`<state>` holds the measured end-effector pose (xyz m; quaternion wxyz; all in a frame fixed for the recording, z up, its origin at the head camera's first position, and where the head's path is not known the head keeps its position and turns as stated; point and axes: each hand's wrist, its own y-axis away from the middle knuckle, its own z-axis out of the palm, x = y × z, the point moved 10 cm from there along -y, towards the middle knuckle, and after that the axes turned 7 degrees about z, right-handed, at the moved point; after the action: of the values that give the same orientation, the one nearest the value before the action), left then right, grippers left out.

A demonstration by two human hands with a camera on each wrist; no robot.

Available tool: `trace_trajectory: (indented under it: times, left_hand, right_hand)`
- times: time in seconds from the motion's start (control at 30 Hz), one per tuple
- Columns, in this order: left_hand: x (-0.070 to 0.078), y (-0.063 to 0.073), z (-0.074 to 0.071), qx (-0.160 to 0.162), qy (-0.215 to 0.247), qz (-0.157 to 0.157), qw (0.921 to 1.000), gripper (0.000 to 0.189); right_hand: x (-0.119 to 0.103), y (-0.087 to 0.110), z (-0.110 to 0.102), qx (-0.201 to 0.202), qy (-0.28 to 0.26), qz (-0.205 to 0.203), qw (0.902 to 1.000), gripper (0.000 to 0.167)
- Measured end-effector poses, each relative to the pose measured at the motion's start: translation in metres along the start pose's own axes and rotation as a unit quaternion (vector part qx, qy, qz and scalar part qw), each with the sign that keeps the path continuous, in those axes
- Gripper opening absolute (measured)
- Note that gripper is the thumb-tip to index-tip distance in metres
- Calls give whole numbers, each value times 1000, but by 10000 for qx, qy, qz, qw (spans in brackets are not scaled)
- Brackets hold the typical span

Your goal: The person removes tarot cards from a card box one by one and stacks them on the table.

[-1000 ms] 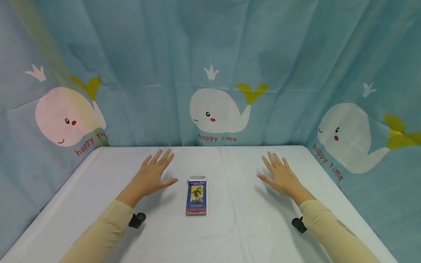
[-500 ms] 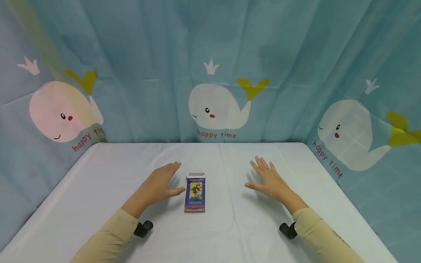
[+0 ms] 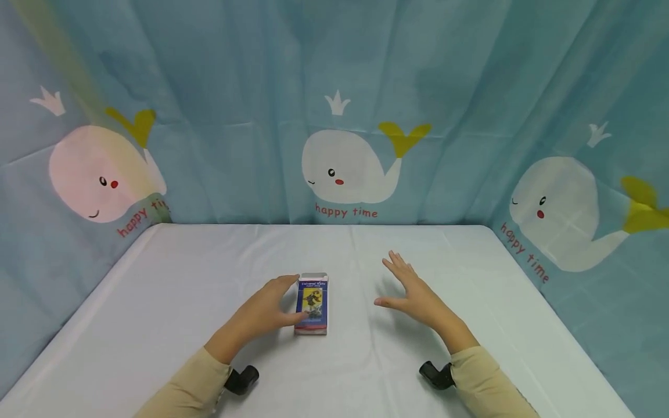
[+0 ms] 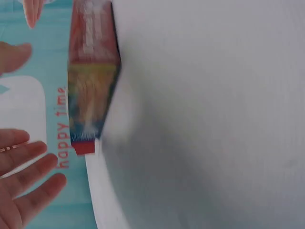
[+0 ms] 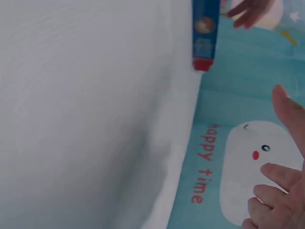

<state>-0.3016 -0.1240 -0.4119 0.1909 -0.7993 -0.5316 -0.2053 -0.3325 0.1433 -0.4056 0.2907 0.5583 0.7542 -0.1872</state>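
Box position: the card box point(image 3: 312, 306) lies flat on the white table point(image 3: 172, 278), just below the centre of the head frame.
Box long axis: runs nearly up and down the frame, short ends toward the top and bottom edges.
Nearer hand: left hand point(image 3: 266, 310), just beside the box's left edge; the box lies to the right of its fingers.
Left thumb to box: the thumb tip overlaps the lower left of the printed face in the head frame; the left wrist view shows a gap, so no contact is visible.
Left fingers: extended and spread from the thumb, holding nothing.
Farther hand: right hand point(image 3: 418, 299), right of centre, well apart from the box.
Right fingers: relaxed, thumb spread, nothing gripped.
Box face: blue, with a yellow picture panel, a title above it and a red band at the lower end.
Box upper end: a pale flap point(image 3: 313, 275) projects, apparently unfastened.
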Motion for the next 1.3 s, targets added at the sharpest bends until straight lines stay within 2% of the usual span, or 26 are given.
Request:
trace_trajectory:
  times: [0.07,0.23,0.37,0.53,0.7,0.83,0.97,1.07,1.3]
  left_hand:
    - [3,0,2,89,110,-40,9999,85]
    - [2,4,8,216,361,-390,9984,90]
    - [-2,4,10,377,663,-645,9950,94]
    - [-4,2,15,481,983,-1003,9889,97]
    - [-6,0,20,413,894,-1189,9880,92]
    - [-8,-2,27,379,1048,-1327,9849,94]
    - [-6,-5,29,642,1250,-1376,9805,77]
    - [-2,-8,30,840,1146,-1426,9795,70]
    - [2,-12,33,978,131,-1762,9794,97]
  right_hand:
    - [-1,0,2,-79,-302,114,9994,95]
    - [-5,2,11,-304,-930,277,9948,94]
    - [-10,4,10,-108,-1155,140,9932,90]
    - [-12,7,9,64,-1644,110,9863,83]
    - [-17,6,14,-9,-1828,110,9831,76]
    - [-22,2,19,-139,-1962,110,9804,71]
    - [-24,0,21,-156,-2043,161,9787,68]
    - [-22,-1,21,-100,-2105,258,9772,66]
    - [-21,0,22,-76,-2187,341,9752,64]
